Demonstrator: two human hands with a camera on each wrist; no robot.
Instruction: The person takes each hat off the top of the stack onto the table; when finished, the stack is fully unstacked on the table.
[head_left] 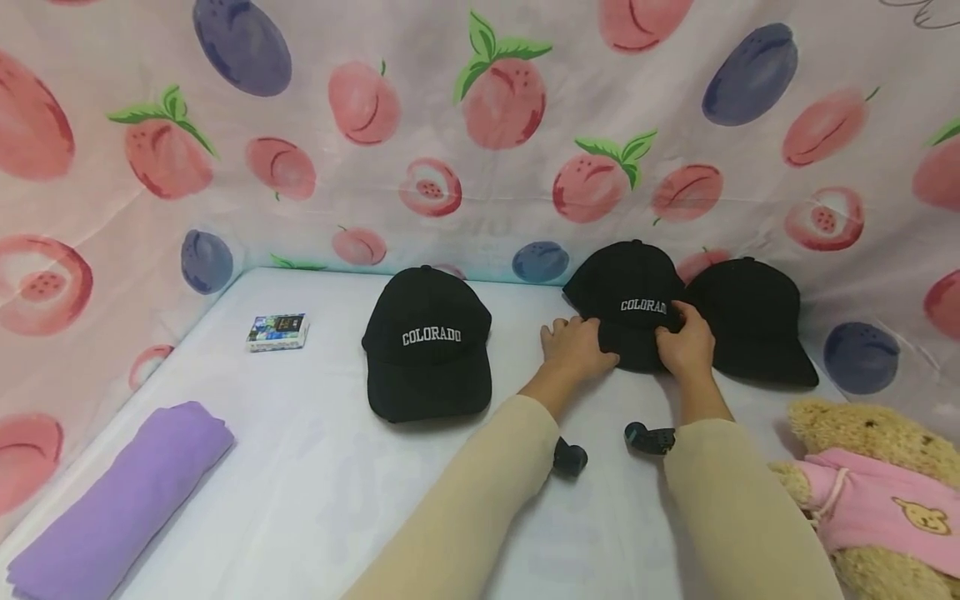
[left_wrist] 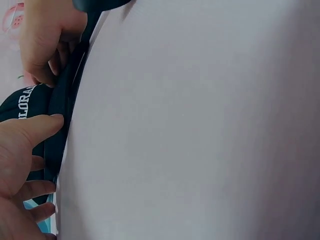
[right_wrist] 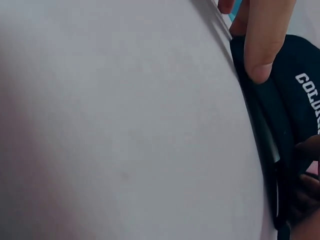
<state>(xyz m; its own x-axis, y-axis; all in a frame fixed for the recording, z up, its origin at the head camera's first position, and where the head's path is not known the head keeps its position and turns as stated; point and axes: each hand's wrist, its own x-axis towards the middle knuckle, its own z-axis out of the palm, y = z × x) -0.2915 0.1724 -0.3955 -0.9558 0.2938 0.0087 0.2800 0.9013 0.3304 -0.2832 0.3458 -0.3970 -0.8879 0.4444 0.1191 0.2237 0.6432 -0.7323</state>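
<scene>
A black baseball cap [head_left: 633, 271] with white COLORADO lettering sits at the back right of the bed-like white surface. My left hand [head_left: 576, 348] holds its brim on the left, thumb on top and the other fingers at the edge, as the left wrist view shows. On the opposite side my right hand [head_left: 688, 340] grips the cap with curled fingers, partly over the last letters. Another black baseball cap [head_left: 753, 312], plain at the front, stands right behind my right hand. A third black cap [head_left: 427, 379], also lettered COLORADO, lies to the left, apart from both hands.
A small colourful box [head_left: 277, 332] lies at the back left. Folded purple cloth [head_left: 123, 500] occupies the front left. At the right edge is a teddy bear [head_left: 885, 504] in a pink top. A fruit-print curtain [head_left: 450, 108] hangs behind the white surface [head_left: 300, 467].
</scene>
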